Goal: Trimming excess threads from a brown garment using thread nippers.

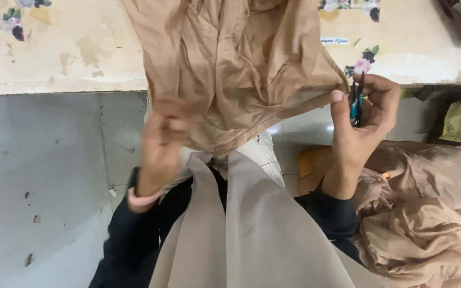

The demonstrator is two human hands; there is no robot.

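A light brown fabric piece (241,64) hangs in front of me, held up by both hands. My left hand (161,144), blurred, grips its lower left edge. My right hand (361,120) pinches the lower right hem with thumb and forefinger, and the same hand holds a small teal-handled thread cutter (356,101) in its fingers. Both arms wear dark sleeves.
A pale beige cloth (241,229) drapes down over my lap. A heap of the same brown fabric (428,213) lies at the right on the floor. A worn table top with a flower print (54,48) is behind. Grey floor tiles (38,176) at left.
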